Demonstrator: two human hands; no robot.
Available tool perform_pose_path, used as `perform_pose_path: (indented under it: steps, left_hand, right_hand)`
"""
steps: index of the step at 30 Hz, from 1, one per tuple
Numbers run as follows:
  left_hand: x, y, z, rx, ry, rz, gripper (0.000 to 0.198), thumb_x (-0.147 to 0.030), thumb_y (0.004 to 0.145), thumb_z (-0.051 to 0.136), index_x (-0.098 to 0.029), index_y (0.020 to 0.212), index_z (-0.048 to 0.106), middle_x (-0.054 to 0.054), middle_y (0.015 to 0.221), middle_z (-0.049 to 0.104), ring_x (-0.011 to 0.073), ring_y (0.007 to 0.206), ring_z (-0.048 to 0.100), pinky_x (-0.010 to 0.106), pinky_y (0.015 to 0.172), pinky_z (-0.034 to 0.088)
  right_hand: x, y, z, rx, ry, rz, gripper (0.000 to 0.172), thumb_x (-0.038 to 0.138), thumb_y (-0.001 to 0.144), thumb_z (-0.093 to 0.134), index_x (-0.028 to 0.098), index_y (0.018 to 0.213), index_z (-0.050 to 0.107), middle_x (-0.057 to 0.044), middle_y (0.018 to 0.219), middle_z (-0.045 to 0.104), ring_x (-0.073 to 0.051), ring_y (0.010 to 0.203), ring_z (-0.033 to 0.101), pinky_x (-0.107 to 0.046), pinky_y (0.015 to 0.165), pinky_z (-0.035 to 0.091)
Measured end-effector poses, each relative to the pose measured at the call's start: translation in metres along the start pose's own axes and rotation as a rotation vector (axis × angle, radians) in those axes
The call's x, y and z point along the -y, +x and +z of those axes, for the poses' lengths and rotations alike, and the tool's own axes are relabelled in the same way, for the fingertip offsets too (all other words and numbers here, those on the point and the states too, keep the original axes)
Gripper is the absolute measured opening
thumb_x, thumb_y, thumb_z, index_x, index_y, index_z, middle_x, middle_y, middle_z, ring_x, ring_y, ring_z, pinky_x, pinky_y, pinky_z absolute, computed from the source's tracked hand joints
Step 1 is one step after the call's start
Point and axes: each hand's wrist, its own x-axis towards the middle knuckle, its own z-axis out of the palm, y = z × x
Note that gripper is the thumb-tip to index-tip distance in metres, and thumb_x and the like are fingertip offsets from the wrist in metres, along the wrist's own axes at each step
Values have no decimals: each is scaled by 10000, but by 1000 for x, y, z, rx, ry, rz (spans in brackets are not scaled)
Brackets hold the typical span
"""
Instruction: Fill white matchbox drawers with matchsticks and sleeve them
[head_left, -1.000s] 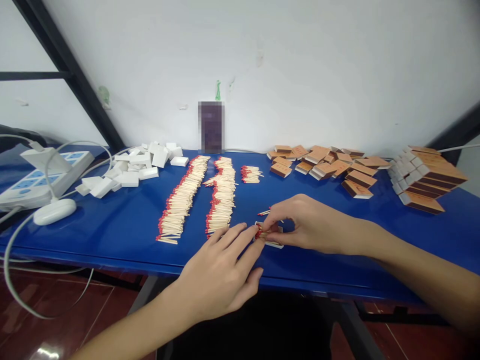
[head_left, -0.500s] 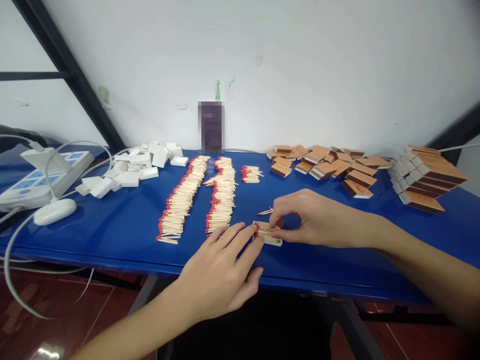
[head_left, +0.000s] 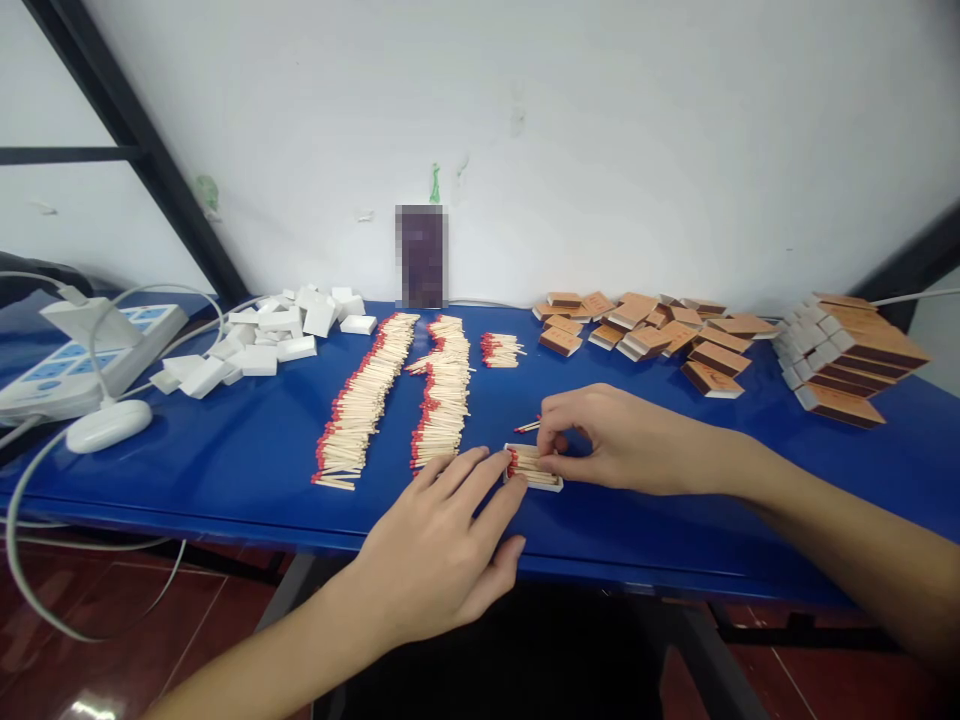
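A small white matchbox tray (head_left: pixel 553 486) lies near the table's front edge with red-tipped matches (head_left: pixel 534 468) inside. My left hand (head_left: pixel 448 540) is open, palm down, with fingertips on the tray's left end. At the tray's right end, my right hand (head_left: pixel 600 440) has thumb and index finger pinched over the matches; whatever is between them is too small to make out. Just behind the tray lie a couple of loose matches (head_left: pixel 528 426). Two long rows of matches, a left one (head_left: pixel 364 405) and a right one (head_left: pixel 444 395), run beside a small pile (head_left: pixel 501 350).
White trays (head_left: pixel 281 325) are heaped at the back left, near a power strip (head_left: pixel 112 350) with cables. Orange-brown sleeves (head_left: pixel 652 325) lie scattered at the back right. Stacked matchboxes (head_left: pixel 855 350) stand farther right. A dark pixelated rectangle (head_left: pixel 424 255) is against the wall.
My right hand has shifted very slightly left over the tray. The matches in the tray lie a little flatter. My left hand has stayed in place.
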Motion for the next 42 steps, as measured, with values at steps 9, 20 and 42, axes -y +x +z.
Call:
perform_pose_path:
  steps: [9,20,42]
  left_hand:
    - [0,-1,0,0,-11,0,414,-293,963,478,-97,1322,542,169,1357,560,326,1278,518,486,1031,480]
    - [-1,0,-1,37,-5,-16,420,-309,985,444,-117,1352,517,134,1453,492,319,1348,459,486,1060,459]
    - [-1,0,-1,50,-10,-11,410,-323,988,443,-126,1337,530,123,1418,530,322,1349,454,499,1081,421]
  right_hand:
    - [-7,0,3,-79,-64,-15,109,287,858,600,207,814,660,-10,800,654,-138,697,562,-273,638,383]
    - [0,1,4,-34,46,-73,173,338,900,580,208,852,683,-31,913,650,-141,766,587,-272,677,423]
    - [-10,0,-2,-162,-108,20,188,344,889,544,205,805,638,-45,869,653,-174,773,577,-305,696,410]
